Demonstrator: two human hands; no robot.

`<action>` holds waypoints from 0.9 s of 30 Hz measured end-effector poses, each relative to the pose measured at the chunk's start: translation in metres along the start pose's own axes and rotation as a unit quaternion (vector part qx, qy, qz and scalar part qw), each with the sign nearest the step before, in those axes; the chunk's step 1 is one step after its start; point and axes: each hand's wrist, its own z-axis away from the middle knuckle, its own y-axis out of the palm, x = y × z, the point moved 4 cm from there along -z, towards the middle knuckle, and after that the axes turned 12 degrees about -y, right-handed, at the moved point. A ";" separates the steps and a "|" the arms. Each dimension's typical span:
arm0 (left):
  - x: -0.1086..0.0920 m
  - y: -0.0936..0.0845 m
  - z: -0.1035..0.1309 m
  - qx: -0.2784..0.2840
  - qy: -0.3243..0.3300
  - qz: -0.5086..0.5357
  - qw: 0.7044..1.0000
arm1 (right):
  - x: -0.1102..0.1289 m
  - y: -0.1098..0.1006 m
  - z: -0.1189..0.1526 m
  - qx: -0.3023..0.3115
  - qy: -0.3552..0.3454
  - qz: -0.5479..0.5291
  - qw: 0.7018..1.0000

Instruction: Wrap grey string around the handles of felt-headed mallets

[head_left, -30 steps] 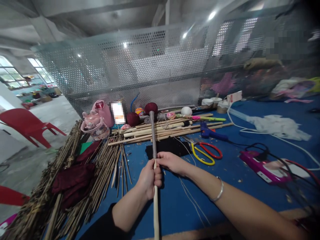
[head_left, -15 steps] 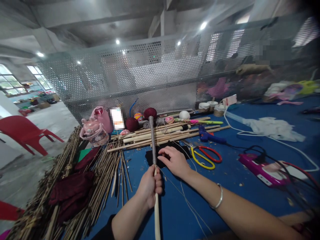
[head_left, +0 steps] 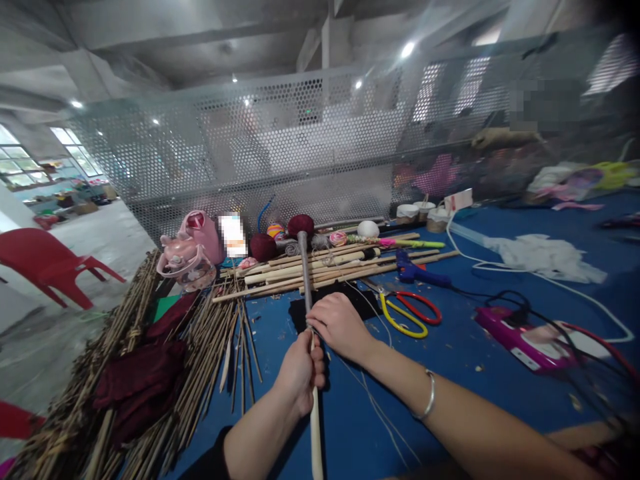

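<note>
A long pale wooden stick (head_left: 315, 427) points away from me, its upper stretch covered in a grey wrapping (head_left: 305, 267). Just below that wrapping, my left hand (head_left: 300, 373) is closed around the bare wood. My right hand (head_left: 340, 327) bends over the stick right above the left one, with its fingertips closed on the lower end of the wrapping. Thin grey thread (head_left: 367, 387) trails from near the hands down the table; whether the right fingers also pinch it is hidden. Behind the right hand lies a black cloth (head_left: 299, 310).
Scissors (head_left: 405, 313) with yellow and red handles and a blue glue gun (head_left: 420, 272) lie to the right, near a purple power strip (head_left: 515, 343). Bundled twigs (head_left: 200, 380) spread along the left. Wooden rods (head_left: 270, 290) and yarn balls (head_left: 263, 247) lie beneath the perforated screen (head_left: 250, 140).
My right hand has moved left and slightly down, from beside the stick onto it. The left hand keeps its hold in about the same place.
</note>
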 end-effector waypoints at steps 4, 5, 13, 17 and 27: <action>-0.001 -0.002 0.001 0.001 0.003 0.002 1.000 | -0.019 0.004 0.005 -0.026 0.082 -0.176 0.981; -0.001 -0.003 0.002 0.000 0.002 0.002 1.000 | -0.025 0.006 0.007 -0.041 0.120 -0.211 0.969; -0.002 -0.003 0.002 0.012 -0.008 0.008 1.000 | -0.025 0.015 0.014 -0.019 0.185 -0.235 0.954; -0.003 -0.003 0.001 0.007 -0.004 0.002 1.000 | -0.015 0.004 0.010 -0.031 0.099 -0.110 0.989; -0.001 0.000 0.001 -0.012 0.014 -0.030 0.999 | -0.003 -0.003 0.003 0.011 -0.009 0.052 0.999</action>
